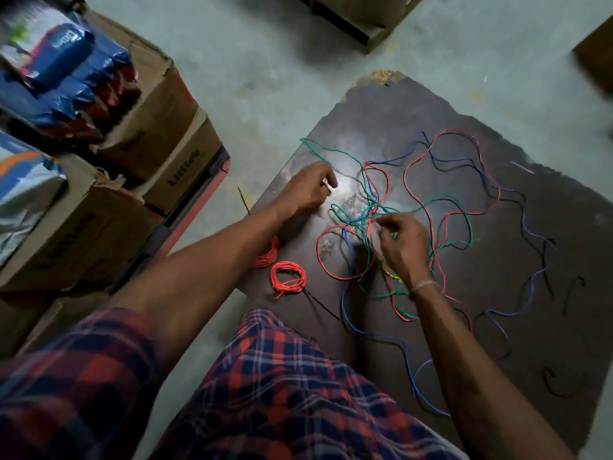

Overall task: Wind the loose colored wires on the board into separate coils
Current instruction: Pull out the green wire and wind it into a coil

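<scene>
A dark board [547,227] lies on the floor with a tangle of loose wires on it: red wire [407,164], green wire [446,196], blue wire [374,334] and black wire [512,201]. My left hand [306,189] is at the board's left side, fingers curled, pinching what looks like the green wire's end. My right hand [399,242] is over the middle of the tangle and pinches a strand there; its colour is unclear. A wound red coil [288,279] lies near the board's left edge. A second red coil [269,255] is partly hidden under my left forearm.
Stacked cardboard boxes [149,134] with packets on top stand at the left. Another box [358,18] is at the top and one at the far right edge. My plaid-covered knee [282,376] reaches the board's near edge. Grey concrete floor surrounds the board.
</scene>
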